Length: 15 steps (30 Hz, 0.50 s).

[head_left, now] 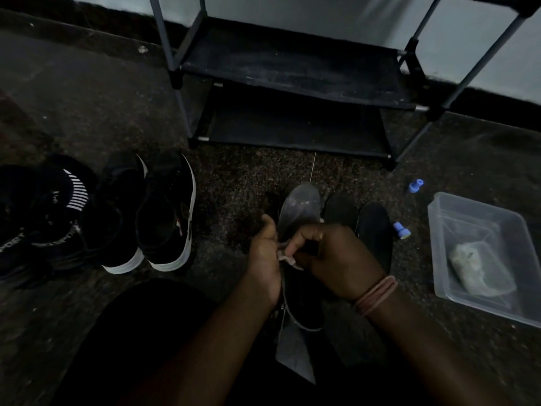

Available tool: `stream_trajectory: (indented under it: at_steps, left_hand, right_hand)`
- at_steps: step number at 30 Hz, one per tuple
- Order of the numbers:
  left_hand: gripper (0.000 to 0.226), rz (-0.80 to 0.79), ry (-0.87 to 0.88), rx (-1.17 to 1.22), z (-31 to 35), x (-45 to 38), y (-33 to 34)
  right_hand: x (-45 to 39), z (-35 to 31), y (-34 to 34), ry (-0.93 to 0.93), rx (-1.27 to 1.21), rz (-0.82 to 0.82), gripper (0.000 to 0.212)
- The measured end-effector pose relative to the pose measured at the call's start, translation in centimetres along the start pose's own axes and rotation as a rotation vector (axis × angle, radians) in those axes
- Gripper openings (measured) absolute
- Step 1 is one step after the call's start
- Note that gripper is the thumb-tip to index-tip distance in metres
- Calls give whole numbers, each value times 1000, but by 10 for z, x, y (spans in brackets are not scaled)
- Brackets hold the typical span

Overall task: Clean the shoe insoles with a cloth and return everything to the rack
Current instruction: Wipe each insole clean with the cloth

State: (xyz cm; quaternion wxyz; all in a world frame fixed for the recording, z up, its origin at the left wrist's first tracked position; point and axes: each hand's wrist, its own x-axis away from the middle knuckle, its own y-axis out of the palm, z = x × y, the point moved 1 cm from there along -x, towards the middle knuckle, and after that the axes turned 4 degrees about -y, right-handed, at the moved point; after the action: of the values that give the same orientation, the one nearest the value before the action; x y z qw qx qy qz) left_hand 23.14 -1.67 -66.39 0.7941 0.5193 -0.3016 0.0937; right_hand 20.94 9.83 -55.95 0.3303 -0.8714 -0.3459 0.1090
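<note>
Centre frame: left hand and right hand pinch the grey insole; likely light, flexible; grip edges.

Both forearms extend from the near edge toward the scene centre, converging. The left hand is positioned left of centre, palm turned inward, fingers curled closed. The right hand is just beside it, knuckles up, thumb and index finger pinched together. The right wrist carries several thin bands.
</note>
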Motion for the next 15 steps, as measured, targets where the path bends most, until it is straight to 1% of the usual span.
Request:
stream_trajectory:
  at_steps: [2, 4, 5, 6, 7, 9, 10, 12, 14, 15]
  left_hand:
    - [68, -9, -27, -31, -3, 4, 5]
    - [60, -35, -86, -70, -8, 9, 10]
    - [58, -59, -112, -83, -9, 11, 13]
    - [57, -76, -118, -81, -9, 13, 15]
    - [57, -76, -111, -74, -7, 13, 15]
    - [60, -56, -75, -74, -1, 12, 11]
    - [62, -51, -64, -75, 1, 12, 10]
    - [62, -54, -88, -59, 3, 14, 9]
    - [55, -26, -57, -32, 5, 16, 12]
    - [54, -13, -39, -25, 7, 15, 13]
  right_hand:
    - [-3, 10, 1, 14, 111, 148, 10]
    - [-4, 21, 0, 20, 264, 324, 13]
    - [-4, 23, 0, 9, 288, 378, 15]
    - [-3, 23, 1, -8, 265, 386, 15]
    - [-2, 18, 4, -20, 192, 351, 15]
    - [1, 3, 8, -43, 5, 214, 14]
    - [1, -2, 7, -57, -51, 143, 13]
    - [0, -5, 0, -53, -90, 18, 11]
    - [2, -1, -10, -16, -134, -111, 10]
    - [3, 2, -14, 1, -132, -141, 10]
